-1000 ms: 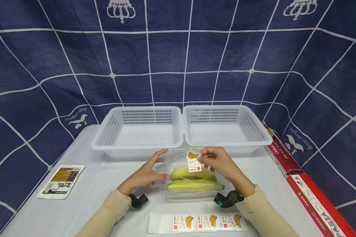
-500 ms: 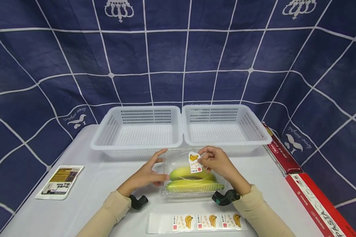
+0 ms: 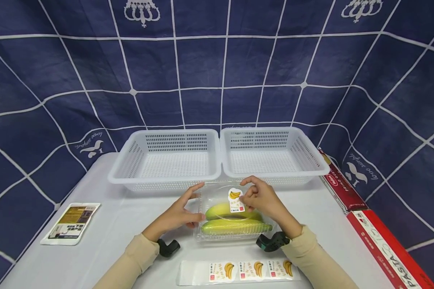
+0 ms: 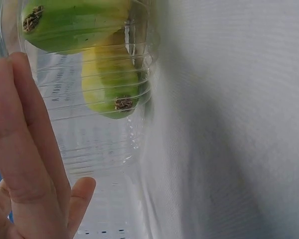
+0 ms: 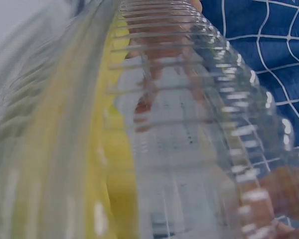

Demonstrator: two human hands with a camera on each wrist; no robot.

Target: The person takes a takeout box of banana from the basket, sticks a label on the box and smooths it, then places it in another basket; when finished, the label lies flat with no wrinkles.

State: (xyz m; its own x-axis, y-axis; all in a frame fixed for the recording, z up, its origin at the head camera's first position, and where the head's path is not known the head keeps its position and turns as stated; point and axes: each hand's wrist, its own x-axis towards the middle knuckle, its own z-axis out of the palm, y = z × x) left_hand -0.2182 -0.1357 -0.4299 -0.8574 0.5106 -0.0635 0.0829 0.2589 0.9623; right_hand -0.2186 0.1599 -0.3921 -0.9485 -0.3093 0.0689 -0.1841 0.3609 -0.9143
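A clear plastic clamshell box (image 3: pixel 220 237) stands on the white table with two yellow-green bananas (image 3: pixel 235 226) inside. Its ridged wall lies between the right wrist camera and the yellow fruit (image 5: pixel 122 174). My left hand (image 3: pixel 179 212) rests along the box's left side, fingers fairly straight and thumb at the near corner; in the left wrist view the fingers (image 4: pixel 27 129) lie beside the wall. On the lid, my right hand (image 3: pixel 262 196) pinches the right edge of a white banana sticker (image 3: pixel 236 200). Whether the sticker's whole underside touches the lid, I cannot tell.
Two white perforated baskets, left (image 3: pixel 166 180) and right (image 3: pixel 275 174), stand behind the box. A backing strip with banana stickers (image 3: pixel 238 273) lies in front. A flat packet (image 3: pixel 71 222) is at left; red pasta boxes (image 3: pixel 387 245) (image 3: pixel 341 184) line the right edge.
The sticker has shifted and turned slightly on the lid. My right hand has moved a little left, its index finger lifting away from the sticker. My left hand has stayed at the box.
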